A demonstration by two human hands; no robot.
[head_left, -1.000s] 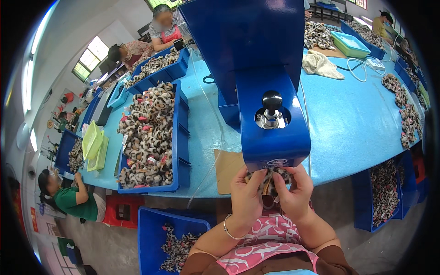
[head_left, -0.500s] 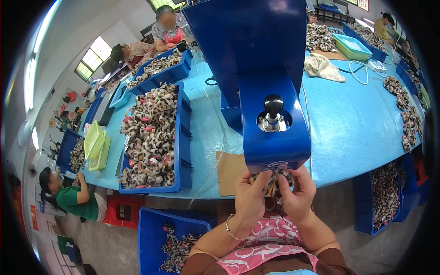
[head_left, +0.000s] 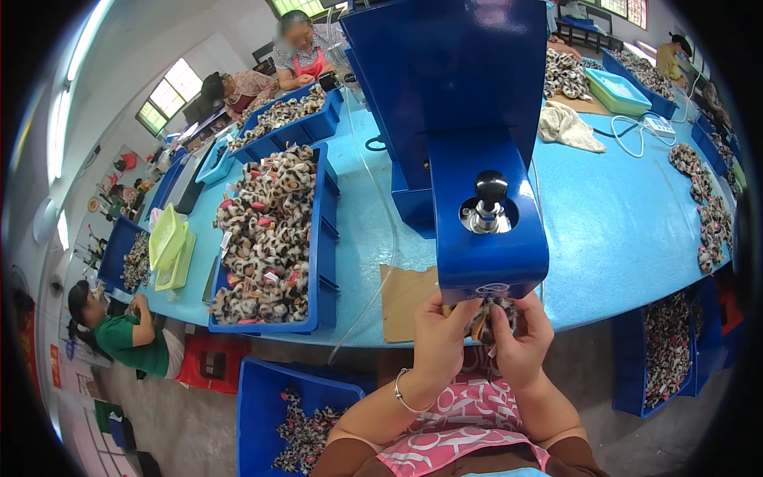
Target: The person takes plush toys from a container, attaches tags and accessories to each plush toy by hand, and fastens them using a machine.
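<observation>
My left hand (head_left: 439, 338) and my right hand (head_left: 520, 342) together hold a small leopard-print fabric piece (head_left: 486, 316) just under the front of a blue machine (head_left: 477, 159). The piece sits between my fingers, partly hidden by them. A metal nozzle with a black knob (head_left: 486, 203) stands in the round opening on top of the machine's front block. A bracelet is on my left wrist.
A long blue tray (head_left: 322, 238) heaped with leopard-print pieces lies left on the light-blue table (head_left: 628, 230). A blue bin (head_left: 266, 397) with more pieces stands on the floor at lower left. Cardboard (head_left: 405, 298) lies at the table edge. Other people work at the left and far end.
Both hands stay under the machine's front with the fabric piece; the fingers have shifted slightly around it.
</observation>
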